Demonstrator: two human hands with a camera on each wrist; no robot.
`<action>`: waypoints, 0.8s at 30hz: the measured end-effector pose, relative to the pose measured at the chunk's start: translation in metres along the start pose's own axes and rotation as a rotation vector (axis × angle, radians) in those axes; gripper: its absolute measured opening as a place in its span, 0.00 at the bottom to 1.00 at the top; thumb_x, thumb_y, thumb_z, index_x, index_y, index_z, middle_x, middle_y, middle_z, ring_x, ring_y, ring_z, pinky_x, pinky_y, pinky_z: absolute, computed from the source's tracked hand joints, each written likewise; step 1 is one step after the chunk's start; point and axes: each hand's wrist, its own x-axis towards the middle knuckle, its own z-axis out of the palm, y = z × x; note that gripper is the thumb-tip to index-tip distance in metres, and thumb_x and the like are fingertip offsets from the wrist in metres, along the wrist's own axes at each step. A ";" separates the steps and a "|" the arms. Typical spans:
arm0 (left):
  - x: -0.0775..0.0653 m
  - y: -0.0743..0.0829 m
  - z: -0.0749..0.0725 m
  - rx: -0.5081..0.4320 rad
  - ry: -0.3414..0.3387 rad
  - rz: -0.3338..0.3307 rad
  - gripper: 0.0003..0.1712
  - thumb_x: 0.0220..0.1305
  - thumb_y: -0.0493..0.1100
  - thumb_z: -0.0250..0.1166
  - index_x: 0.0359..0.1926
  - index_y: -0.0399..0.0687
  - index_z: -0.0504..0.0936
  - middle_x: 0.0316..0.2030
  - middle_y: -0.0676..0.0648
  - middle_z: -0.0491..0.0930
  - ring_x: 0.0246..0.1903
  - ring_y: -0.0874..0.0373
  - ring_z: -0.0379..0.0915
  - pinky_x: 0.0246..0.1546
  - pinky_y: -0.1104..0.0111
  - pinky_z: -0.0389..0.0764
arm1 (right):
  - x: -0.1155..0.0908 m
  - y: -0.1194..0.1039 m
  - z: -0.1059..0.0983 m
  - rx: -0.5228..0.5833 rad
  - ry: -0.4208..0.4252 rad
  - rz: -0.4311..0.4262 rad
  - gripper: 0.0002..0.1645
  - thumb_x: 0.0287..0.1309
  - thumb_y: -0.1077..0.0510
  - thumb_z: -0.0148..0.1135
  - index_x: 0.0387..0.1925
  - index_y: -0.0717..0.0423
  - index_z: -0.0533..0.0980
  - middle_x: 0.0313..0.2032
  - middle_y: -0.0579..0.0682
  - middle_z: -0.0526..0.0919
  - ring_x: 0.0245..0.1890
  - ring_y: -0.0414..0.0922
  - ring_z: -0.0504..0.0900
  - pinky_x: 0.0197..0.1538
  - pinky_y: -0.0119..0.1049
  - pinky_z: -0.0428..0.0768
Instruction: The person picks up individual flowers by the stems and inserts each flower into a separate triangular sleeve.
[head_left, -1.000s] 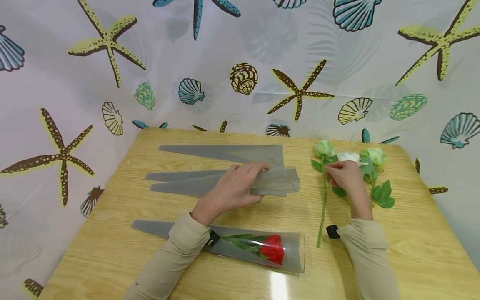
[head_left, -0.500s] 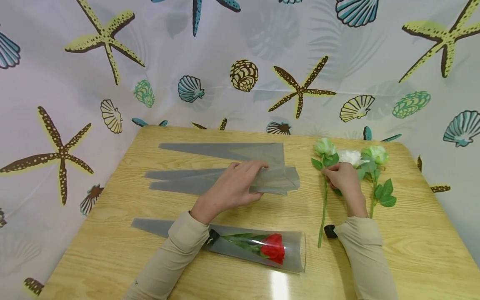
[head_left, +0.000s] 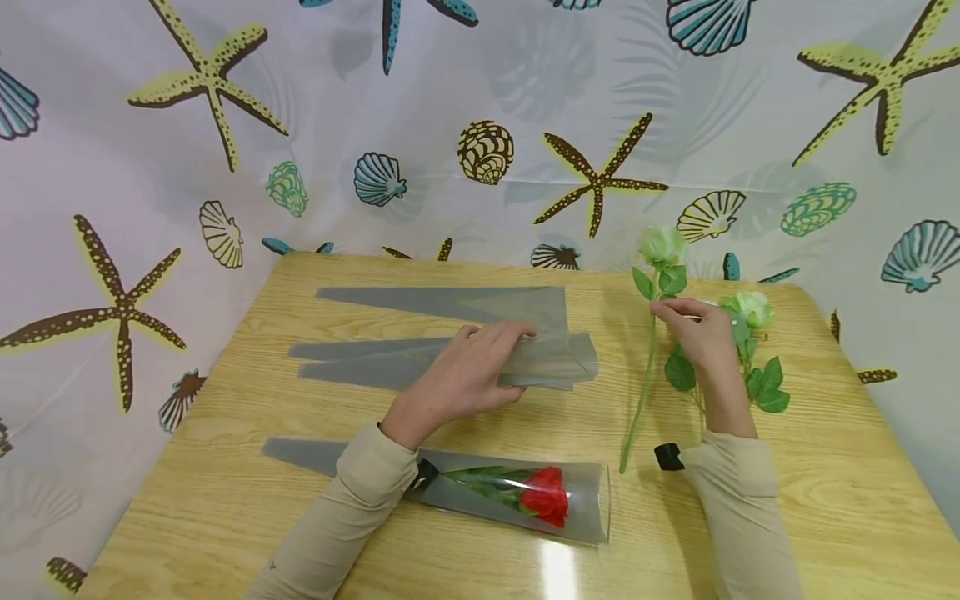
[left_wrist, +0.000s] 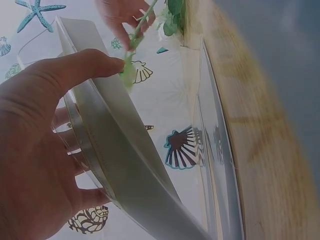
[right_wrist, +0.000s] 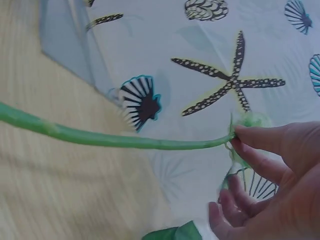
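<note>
My left hand grips a clear plastic flower sleeve, its wide mouth facing right. In the left wrist view the thumb lies along one side of the sleeve and the fingers wrap the other. My right hand pinches an artificial pale green rose by its stem, just under the leaves. The bloom is raised over the table's back edge, and the stem slants down toward me. In the right wrist view thumb and index finger meet on the stem.
A red rose lies in its own sleeve at the front. Another flat sleeve lies behind my left hand. More pale roses with leaves lie right of my right hand on the wooden table. A shell-patterned curtain hangs behind.
My right hand has lifted the pale green rose off the table; its bloom is higher and the stem end has shifted left. My left hand stays put on the sleeve.
</note>
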 end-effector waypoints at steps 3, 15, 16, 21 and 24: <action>0.000 0.000 0.001 0.007 0.003 0.004 0.44 0.63 0.54 0.77 0.74 0.52 0.68 0.68 0.49 0.77 0.65 0.54 0.77 0.68 0.48 0.73 | -0.003 -0.006 -0.006 0.078 0.001 0.023 0.35 0.72 0.36 0.61 0.68 0.55 0.77 0.78 0.52 0.65 0.63 0.41 0.71 0.64 0.38 0.76; 0.000 -0.001 0.004 0.023 0.018 0.002 0.44 0.62 0.54 0.78 0.74 0.53 0.68 0.67 0.49 0.77 0.65 0.53 0.77 0.67 0.48 0.75 | -0.025 -0.032 -0.020 0.504 0.248 -0.136 0.09 0.65 0.52 0.73 0.42 0.51 0.90 0.49 0.35 0.79 0.59 0.34 0.71 0.52 0.26 0.75; 0.000 -0.001 0.005 0.028 0.017 0.001 0.44 0.62 0.54 0.78 0.74 0.53 0.68 0.67 0.49 0.77 0.65 0.53 0.77 0.67 0.48 0.75 | -0.028 -0.035 -0.021 0.565 0.271 -0.142 0.09 0.64 0.54 0.74 0.42 0.53 0.91 0.50 0.36 0.80 0.61 0.34 0.70 0.52 0.26 0.76; 0.000 -0.001 0.007 0.045 0.015 -0.003 0.45 0.61 0.55 0.78 0.74 0.52 0.68 0.66 0.49 0.77 0.65 0.52 0.77 0.66 0.47 0.76 | -0.039 -0.045 -0.035 0.805 0.419 -0.192 0.10 0.60 0.59 0.77 0.40 0.62 0.90 0.47 0.43 0.82 0.52 0.38 0.75 0.48 0.27 0.79; 0.000 -0.001 0.007 0.045 0.015 -0.003 0.45 0.61 0.55 0.78 0.74 0.52 0.68 0.65 0.48 0.77 0.64 0.51 0.77 0.66 0.47 0.76 | -0.044 -0.047 -0.046 0.938 0.507 -0.240 0.14 0.56 0.61 0.79 0.41 0.68 0.88 0.43 0.49 0.83 0.45 0.42 0.77 0.46 0.29 0.80</action>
